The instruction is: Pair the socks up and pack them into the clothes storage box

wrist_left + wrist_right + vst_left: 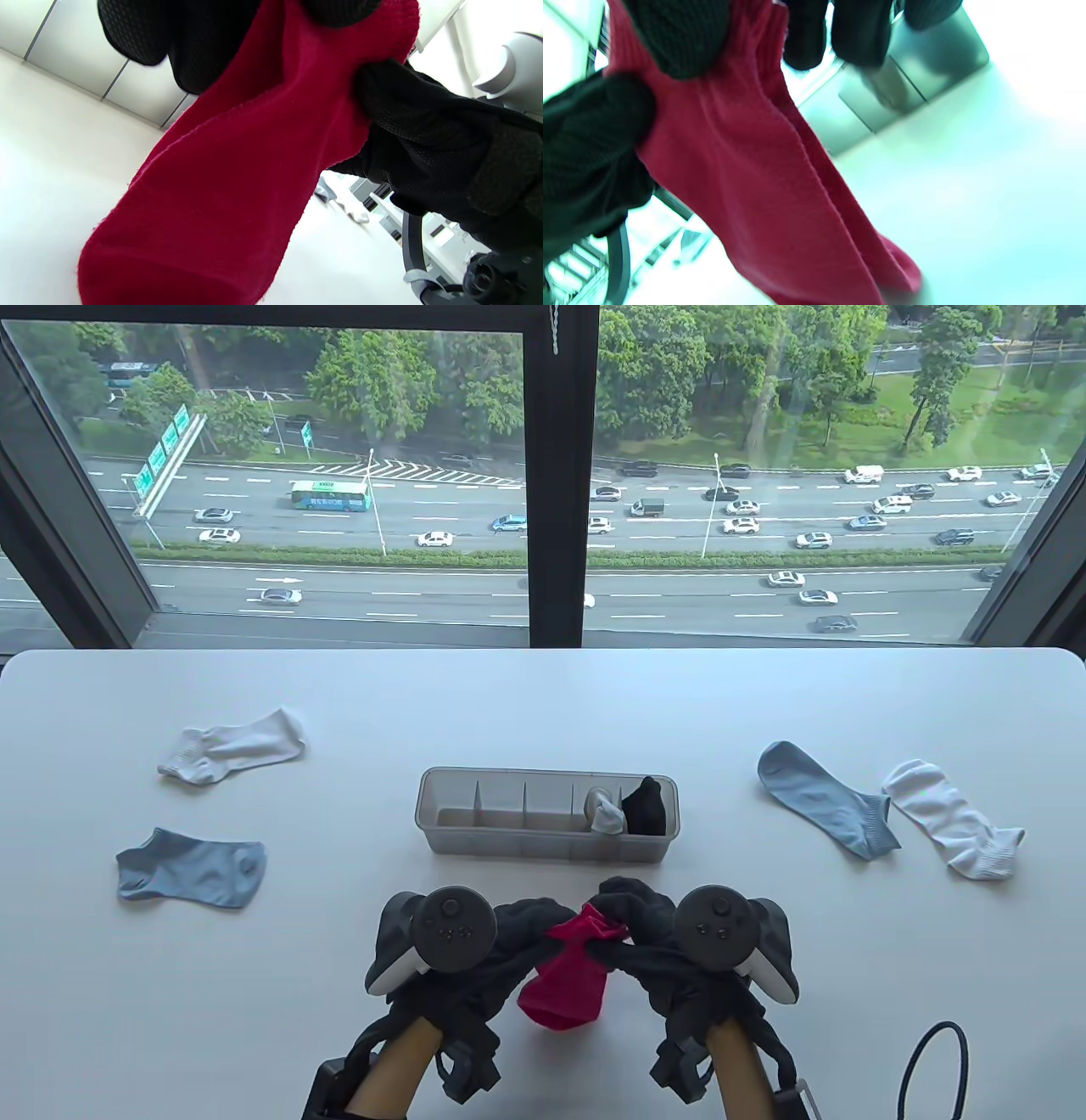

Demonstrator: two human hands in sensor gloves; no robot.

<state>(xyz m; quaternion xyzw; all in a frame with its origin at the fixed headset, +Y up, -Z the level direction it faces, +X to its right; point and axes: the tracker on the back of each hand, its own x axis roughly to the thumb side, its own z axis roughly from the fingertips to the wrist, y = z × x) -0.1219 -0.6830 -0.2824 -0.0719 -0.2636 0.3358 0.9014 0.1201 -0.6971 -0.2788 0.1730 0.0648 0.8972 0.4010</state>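
On the table's (543, 695) far left, a white sock (231, 746) lying flat, long axis roughly side to side, and nearer, a light blue sock (193, 867), also lengthwise across. At centre, the clear storage box (547, 841), long axis left to right, divided into compartments; a grey-white rolled pair (606, 813) in the second compartment from the right, a black pair (645, 806) in the rightmost. Just in front of the box, held above the table between both hands, the red socks (567, 976): cuff end up toward the box, toe end hanging down toward the near edge, long axis tilted slightly left at the bottom. Left hand (475, 950) curled, pinching the cuff from the left; right hand (679, 946) curled likewise, pinching it from the right. From above, only one red shape; seen from the right wrist, two layers edge to edge, so a pair. Seen from the left wrist, the toe wide and near, right-hand fingers (407, 110) gripping the cuff edge. Further right on the table, another light blue sock (827, 799) lying diagonally, and touching or just beside it, a second white sock (954, 819), parallel.
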